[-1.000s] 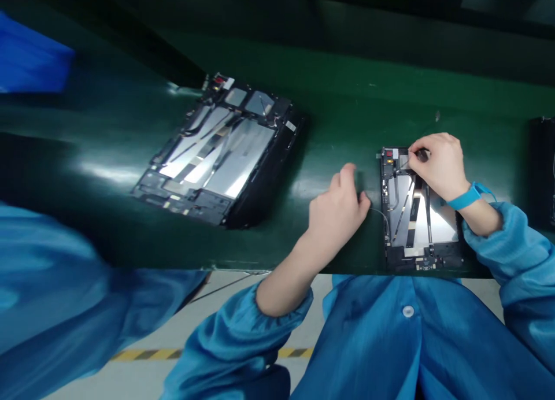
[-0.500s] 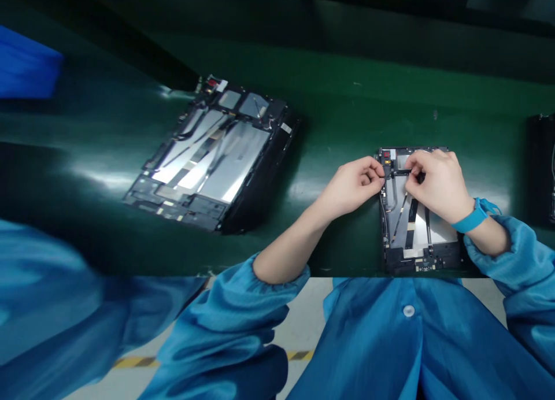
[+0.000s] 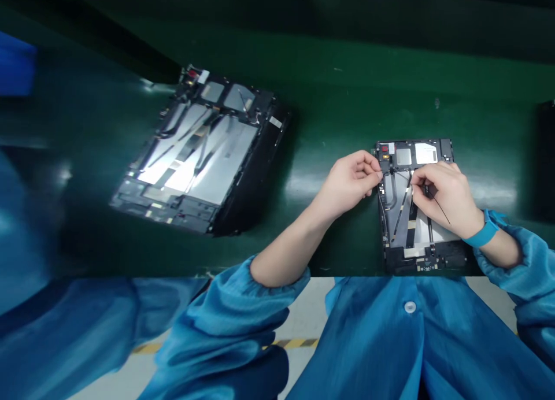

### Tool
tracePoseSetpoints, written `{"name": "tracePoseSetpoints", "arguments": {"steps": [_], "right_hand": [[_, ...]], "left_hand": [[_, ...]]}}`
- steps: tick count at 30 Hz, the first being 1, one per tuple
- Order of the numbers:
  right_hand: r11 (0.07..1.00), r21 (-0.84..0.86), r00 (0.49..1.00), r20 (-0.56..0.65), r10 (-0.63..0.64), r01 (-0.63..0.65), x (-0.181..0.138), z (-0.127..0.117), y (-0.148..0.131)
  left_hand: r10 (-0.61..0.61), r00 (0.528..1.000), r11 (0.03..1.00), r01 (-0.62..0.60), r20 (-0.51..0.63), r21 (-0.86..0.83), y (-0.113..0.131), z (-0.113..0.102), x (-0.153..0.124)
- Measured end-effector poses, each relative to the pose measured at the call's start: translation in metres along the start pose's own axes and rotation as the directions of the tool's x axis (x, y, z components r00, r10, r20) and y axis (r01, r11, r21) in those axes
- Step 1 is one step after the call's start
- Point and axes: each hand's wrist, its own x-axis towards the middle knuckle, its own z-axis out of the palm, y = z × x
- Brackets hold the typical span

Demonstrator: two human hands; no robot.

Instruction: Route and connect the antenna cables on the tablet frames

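A flat, tablet-like device frame (image 3: 401, 215) lies at the table's front edge, its silvery inner face up with dark flat cables across it. My right hand (image 3: 446, 197) is closed in a pinch over its middle, holding a thin black wire (image 3: 441, 210) whose loose tail sticks out below the fingers. Between my hands the wire seems to run across the upper part of the device. At the upper left edge, my left hand (image 3: 353, 180) is closed, thumb and finger pressed together; what sits between these fingertips is too small to tell.
A stack of similar device frames (image 3: 199, 151) stands tilted to the left on the green table (image 3: 321, 105). Another dark object (image 3: 547, 157) is cut off at the right edge. A blue-sleeved person (image 3: 87, 330) is close on my left. Something blue (image 3: 15, 65) lies far left.
My right hand has moved down and slightly right, uncovering the device's top part and showing the wire's tail. My left hand stays at the left edge. The view has shifted slightly.
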Motion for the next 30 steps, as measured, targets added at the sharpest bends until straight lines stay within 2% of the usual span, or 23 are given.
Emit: {"name": "tracePoseSetpoints", "arguments": {"steps": [2,5,8,10,12,15,20,23,25,27,30], "right_hand": [[1.000,0.001,1.000,0.004,0.010,-0.010,0.000,0.001,0.000],[1.000,0.004,1.000,0.005,0.011,-0.011,0.000,0.000,0.002],[1.000,0.022,1.000,0.010,0.011,-0.012,-0.001,-0.001,0.006],[0.999,0.038,1.000,0.024,0.019,-0.020,-0.001,-0.002,0.008],[0.998,0.046,0.999,0.043,0.032,-0.034,0.000,-0.003,0.010],[0.998,0.046,0.996,0.069,0.049,-0.052,0.000,-0.004,0.012],[0.997,0.061,0.996,0.086,0.035,-0.041,0.000,-0.005,0.012],[0.990,0.129,0.997,0.061,0.042,-0.050,0.000,-0.006,0.013],[0.967,0.234,0.994,0.003,0.105,-0.103,0.003,-0.008,0.016],[0.922,0.340,0.973,-0.068,0.222,-0.186,0.008,-0.010,0.023],[0.900,0.338,0.928,-0.153,0.340,-0.274,0.017,-0.015,0.033]], "left_hand": [[-0.030,0.999,0.996,0.029,0.017,0.081,0.005,-0.002,0.001],[-0.001,0.998,0.936,-0.023,0.066,0.352,0.019,-0.008,0.006],[0.113,0.982,0.754,-0.183,0.150,0.630,0.036,-0.012,0.013],[0.156,0.959,0.627,-0.283,0.238,0.726,0.045,-0.013,0.020],[0.161,0.932,0.544,-0.357,0.323,0.759,0.051,-0.013,0.027],[0.132,0.907,0.513,-0.407,0.399,0.756,0.056,-0.013,0.039],[0.083,0.912,0.531,-0.381,0.401,0.757,0.060,-0.012,0.046],[0.088,0.915,0.459,-0.387,0.393,0.800,0.061,-0.006,0.044],[0.095,0.923,0.413,-0.377,0.372,0.829,0.061,-0.001,0.042],[0.096,0.936,0.380,-0.350,0.340,0.856,0.063,0.003,0.039],[0.128,0.945,0.333,-0.328,0.302,0.884,0.066,0.009,0.028]]}}
